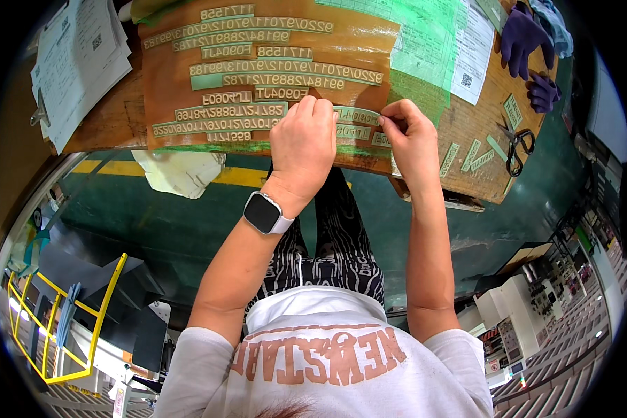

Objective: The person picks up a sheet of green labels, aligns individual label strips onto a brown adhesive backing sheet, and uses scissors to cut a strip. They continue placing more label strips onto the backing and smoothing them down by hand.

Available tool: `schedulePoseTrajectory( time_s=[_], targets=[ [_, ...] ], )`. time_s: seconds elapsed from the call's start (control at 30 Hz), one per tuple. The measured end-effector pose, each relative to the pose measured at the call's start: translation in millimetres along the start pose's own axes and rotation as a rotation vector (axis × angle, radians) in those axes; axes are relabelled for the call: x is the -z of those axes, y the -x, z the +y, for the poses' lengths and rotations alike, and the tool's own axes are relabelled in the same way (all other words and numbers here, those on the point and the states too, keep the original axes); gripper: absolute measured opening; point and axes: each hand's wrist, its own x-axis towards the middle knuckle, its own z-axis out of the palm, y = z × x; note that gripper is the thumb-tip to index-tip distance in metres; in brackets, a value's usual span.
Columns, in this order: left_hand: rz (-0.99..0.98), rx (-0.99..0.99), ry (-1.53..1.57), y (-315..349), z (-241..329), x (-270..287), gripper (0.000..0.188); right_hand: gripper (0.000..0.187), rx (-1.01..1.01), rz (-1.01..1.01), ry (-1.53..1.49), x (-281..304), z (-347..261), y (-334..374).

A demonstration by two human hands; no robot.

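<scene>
A: At your ten o'clock, a metal clip (40, 111) holds the edge of a stack of printed sheets (83, 59).

B: Right of that, spanning eleven to one o'clock, you have a translucent brown sheet (161, 80) with rows of raised-character strips (285, 68); the characters read mirrored.

A: What about your hands?

B: Your left hand (304, 136), with a smartwatch (262, 212) on its wrist, is at twelve o'clock, over the lower rows. Its fingers curl inward, but the tips are mostly hidden, so I cannot tell what they grip.

A: And the pale green lettered strip (357, 115)?

B: It's at your one o'clock, between your hands, over the brown sheet's right part. At two, your right hand (412, 139) pinches its right end between thumb and forefinger.

A: Beyond that hand, a green film (425, 94) shows at one o'clock. Between two and three, you have loose cut strips (470, 155) on the wooden table (491, 187).

B: Just right of them are scissors (517, 148) with black handles, and at two o'clock, purple gloves (526, 42).
</scene>
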Motion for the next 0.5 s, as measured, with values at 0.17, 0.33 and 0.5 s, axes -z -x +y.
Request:
schedulePoseTrajectory(
  time_s=[0.17,0.33,0.5],
  targets=[
    [-0.008,0.004,-0.018,-1.7,0.6,0.6,0.014,0.009,0.004,0.0,0.039,0.6,-4.8,-0.2],
    [-0.023,0.01,-0.018,-2.7,2.0,1.4,0.015,0.009,0.001,-0.007,0.057,1.3,-5.1,-1.7],
    [-0.035,-0.029,-0.063,-2.7,0.6,1.8,0.015,0.009,0.007,-0.023,0.059,2.8,-7.8,-2.7]
  ],
)
